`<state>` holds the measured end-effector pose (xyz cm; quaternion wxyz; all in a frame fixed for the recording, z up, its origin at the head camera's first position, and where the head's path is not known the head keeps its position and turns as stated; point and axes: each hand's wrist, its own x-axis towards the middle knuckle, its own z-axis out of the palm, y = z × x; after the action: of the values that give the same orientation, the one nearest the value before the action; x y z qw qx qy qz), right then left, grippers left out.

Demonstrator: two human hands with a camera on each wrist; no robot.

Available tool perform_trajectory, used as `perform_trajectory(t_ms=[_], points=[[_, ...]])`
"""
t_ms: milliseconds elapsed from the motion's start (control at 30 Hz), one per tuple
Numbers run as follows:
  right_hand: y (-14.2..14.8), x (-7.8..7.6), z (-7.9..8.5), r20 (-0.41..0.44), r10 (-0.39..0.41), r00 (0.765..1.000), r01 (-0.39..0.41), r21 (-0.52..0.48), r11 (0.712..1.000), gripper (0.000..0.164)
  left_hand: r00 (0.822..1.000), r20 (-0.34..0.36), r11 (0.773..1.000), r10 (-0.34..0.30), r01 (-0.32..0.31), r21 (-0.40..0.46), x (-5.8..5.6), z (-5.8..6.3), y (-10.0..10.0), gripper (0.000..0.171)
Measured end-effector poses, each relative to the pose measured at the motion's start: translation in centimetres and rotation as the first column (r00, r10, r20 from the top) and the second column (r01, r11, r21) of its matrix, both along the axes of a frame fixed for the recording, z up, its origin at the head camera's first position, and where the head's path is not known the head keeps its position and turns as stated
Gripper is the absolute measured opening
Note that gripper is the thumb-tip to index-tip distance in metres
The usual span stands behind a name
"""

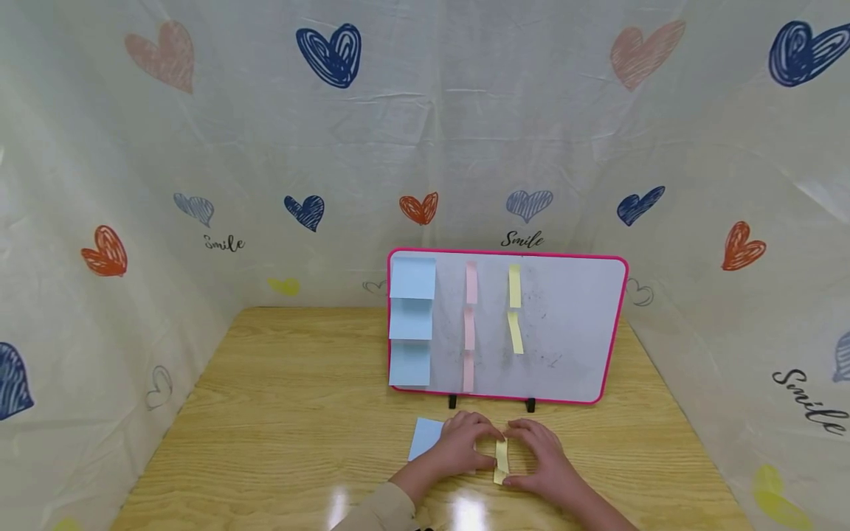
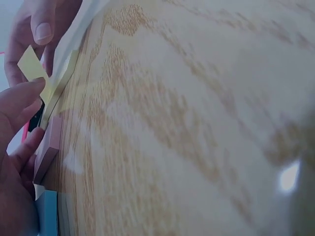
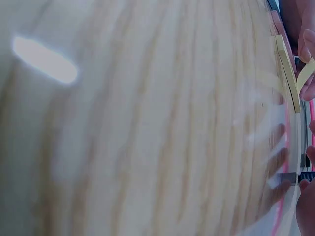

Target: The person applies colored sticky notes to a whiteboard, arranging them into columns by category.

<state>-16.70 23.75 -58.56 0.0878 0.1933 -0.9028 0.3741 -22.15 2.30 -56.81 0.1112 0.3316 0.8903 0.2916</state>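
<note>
My left hand (image 1: pixel 458 446) pinches a narrow yellow sticky note (image 2: pixel 30 66) between thumb and finger. The note stands up from a thin yellow sticky note pad (image 2: pixel 65 78) on the table. To the right of the pad, my right hand (image 1: pixel 547 464) curves with thumb and fingers apart, its fingertips close to the pad. Beside the left hand lie a pink sticky note pad (image 2: pixel 49 147) and a blue pad (image 1: pixel 423 436), which that hand partly covers in the head view.
Behind the hands a pink-framed whiteboard (image 1: pixel 571 332) stands on black feet (image 1: pixel 530 405). It bears columns of blue notes (image 1: pixel 412 318), pink strips (image 1: pixel 470 328) and yellow strips (image 1: pixel 515 286). A cloth with hearts (image 1: pixel 418 209) hangs around the wooden table (image 1: pixel 285 413).
</note>
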Motion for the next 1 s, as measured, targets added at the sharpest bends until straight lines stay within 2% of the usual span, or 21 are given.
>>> perform_trajectory(t_ms=[100,267,467,633,767,1000], points=[[0.0,0.1,0.2,0.007,-0.005,1.000,0.005,-0.016,1.000,0.059,1.000,-0.011,1.000,0.006,-0.006,-0.001,0.0,-0.1,0.1,0.034],[-0.3,-0.2,-0.2,-0.089,0.005,0.996,-0.005,0.005,1.000,0.036,1.000,-0.018,1.000,0.014,-0.014,-0.008,0.0,-0.3,0.1,0.036],[-0.6,-0.5,-0.4,-0.174,0.011,0.985,-0.011,0.005,1.000,0.035,0.999,-0.045,0.999,0.019,-0.020,-0.035,0.1,-0.3,0.3,0.047],[-0.6,-0.8,-0.8,-0.238,0.016,0.971,-0.017,-0.002,1.000,0.022,0.998,-0.061,0.999,0.030,-0.033,-0.039,0.2,-0.2,0.3,0.056],[-0.7,-0.9,-0.8,-0.228,-0.006,0.974,0.001,-0.022,1.000,0.022,0.998,-0.051,0.998,0.041,-0.043,-0.043,0.2,-0.2,0.4,0.056],[-0.9,-0.9,-0.3,-0.136,-0.103,0.985,0.093,-0.080,0.993,0.023,0.997,-0.058,0.998,0.048,-0.050,-0.031,0.1,-0.3,0.5,0.054]])
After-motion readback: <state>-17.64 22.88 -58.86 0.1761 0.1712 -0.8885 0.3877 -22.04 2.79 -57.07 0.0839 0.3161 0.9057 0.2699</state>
